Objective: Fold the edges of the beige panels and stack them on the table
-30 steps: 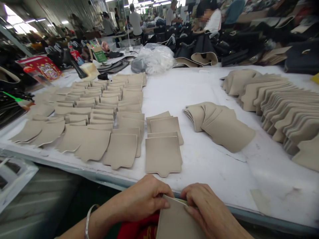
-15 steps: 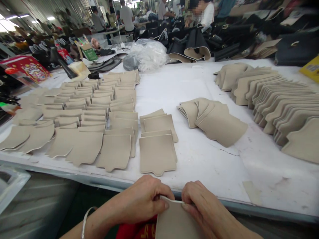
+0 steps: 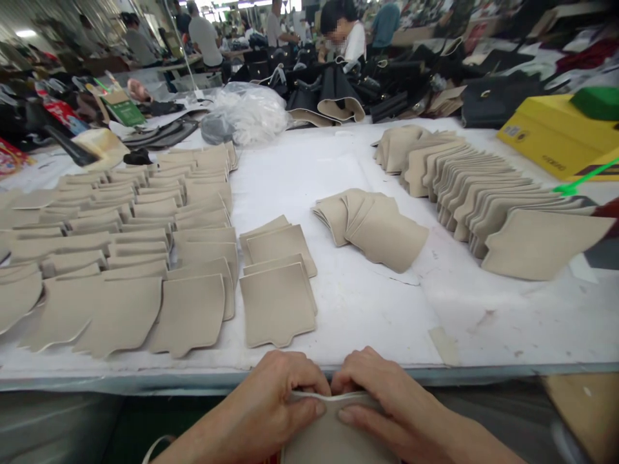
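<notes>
A beige leather-like panel (image 3: 333,435) hangs below the table's front edge, its pale upper edge pinched in both hands. My left hand (image 3: 285,403) is closed on the left part of that edge, thumb in front and fingers behind. On the right part, my right hand (image 3: 374,399) grips it the same way, the two thumbs close together. The panel's lower part runs out of view. Nearest on the table lies a small group of matching panels (image 3: 278,306), overlapping, each with a tab at the front.
Rows of beige panels (image 3: 133,309) cover the left of the table (image 3: 367,322). A fanned pile (image 3: 387,232) lies at centre right, with a long stack (image 3: 532,245) beyond. Behind are a plastic bag (image 3: 256,113), black bags (image 3: 338,96), a yellow box (image 3: 546,135) and people.
The view has swung to the right, bringing the yellow box further in. Both thumbs now lie closer together along the panel's upper edge; both hands still hold it.
</notes>
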`<state>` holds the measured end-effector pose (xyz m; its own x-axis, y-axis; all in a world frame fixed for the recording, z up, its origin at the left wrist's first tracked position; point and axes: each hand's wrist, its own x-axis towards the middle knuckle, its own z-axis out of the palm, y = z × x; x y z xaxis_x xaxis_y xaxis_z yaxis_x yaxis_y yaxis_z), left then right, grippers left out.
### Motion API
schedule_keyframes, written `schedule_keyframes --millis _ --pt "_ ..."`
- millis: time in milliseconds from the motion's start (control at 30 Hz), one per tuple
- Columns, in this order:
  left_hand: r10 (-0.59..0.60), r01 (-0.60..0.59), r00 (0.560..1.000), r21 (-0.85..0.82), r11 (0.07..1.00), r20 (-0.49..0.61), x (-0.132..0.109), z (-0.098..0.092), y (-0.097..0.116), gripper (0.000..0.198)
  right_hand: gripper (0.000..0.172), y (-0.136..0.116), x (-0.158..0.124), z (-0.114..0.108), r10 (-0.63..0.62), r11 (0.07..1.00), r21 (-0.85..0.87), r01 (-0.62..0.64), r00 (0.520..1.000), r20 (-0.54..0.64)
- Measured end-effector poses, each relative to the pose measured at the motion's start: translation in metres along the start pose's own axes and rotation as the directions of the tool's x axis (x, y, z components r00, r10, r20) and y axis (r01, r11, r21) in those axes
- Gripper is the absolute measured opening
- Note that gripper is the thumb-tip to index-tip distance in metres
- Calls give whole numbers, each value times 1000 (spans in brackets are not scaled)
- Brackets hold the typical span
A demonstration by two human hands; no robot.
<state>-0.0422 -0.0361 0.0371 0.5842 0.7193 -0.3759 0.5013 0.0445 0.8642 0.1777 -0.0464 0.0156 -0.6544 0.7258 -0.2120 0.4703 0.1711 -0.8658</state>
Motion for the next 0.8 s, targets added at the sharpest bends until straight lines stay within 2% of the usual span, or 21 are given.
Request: schedule_keyframes --millis 100,233,333,433,600,700,800 --pt "7 -7 1000 26 1000 3 -2 0 2 18 7 2 -2 -2 1 999 36 -2 1000 26" --pt "14 -14 1000 61 998 5 -5 0 3 16 9 7 -4 -4 39 997 71 -40 999 15" --pt "11 -11 1000 42 999 5 -6 0 0 14 11 12 -8 -5 18 998 66 -18 1000 -6" --pt "-25 25 1000 0 1000 2 -6 0 -5 13 12 16 -13 -7 6 999 40 -5 1000 -10" --pt "-101 101 995 -10 995 8 -8 -1 -8 14 11 15 -15 -11 60 998 21 -61 998 33" --pt "-109 108 994 67 992 3 -7 -1 -1 14 12 13 -14 -9 62 998 9 -63 997 44" --pt "-98 87 993 154 984 64 -3 1 11 19 12 13 -13 -6 29 1000 10 -29 999 27"
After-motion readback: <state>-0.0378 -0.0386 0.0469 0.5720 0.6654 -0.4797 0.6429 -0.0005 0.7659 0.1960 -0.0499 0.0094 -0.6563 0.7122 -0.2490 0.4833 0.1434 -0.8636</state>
